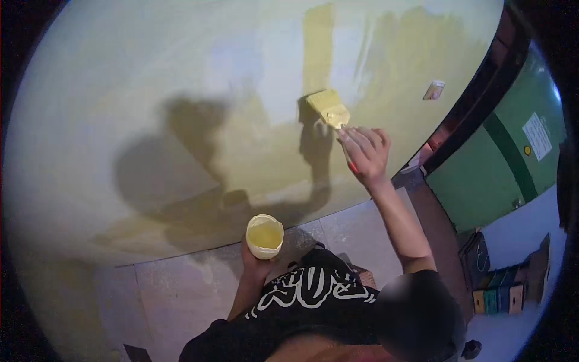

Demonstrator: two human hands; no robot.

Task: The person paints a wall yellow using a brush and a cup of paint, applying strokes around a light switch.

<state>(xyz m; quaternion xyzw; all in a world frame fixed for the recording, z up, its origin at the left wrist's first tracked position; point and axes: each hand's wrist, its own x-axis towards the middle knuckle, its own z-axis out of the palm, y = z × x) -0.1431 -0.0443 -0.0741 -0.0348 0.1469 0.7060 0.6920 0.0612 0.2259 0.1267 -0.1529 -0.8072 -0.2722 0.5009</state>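
Note:
My right hand point(365, 154) grips the handle of a wide paintbrush point(329, 107), whose bristles are coated in pale yellow paint and lie on or very close to the wall point(253, 72) at the lower end of a darker yellow vertical stroke. My left hand point(254, 262) holds a round container point(265, 244) upright, with pale yellow paint inside and smeared over its rim; its fingers are mostly hidden behind it. The wall shows uneven pale and deeper yellow patches, with shadows of my head, arms and brush across it.
A small switch plate point(433, 90) is on the wall at upper right. Beyond the wall's edge are a green door point(476, 169) with a paper sheet and, lower right, several coloured boxes point(497, 298). The pale tiled floor point(169, 292) runs along the wall's base.

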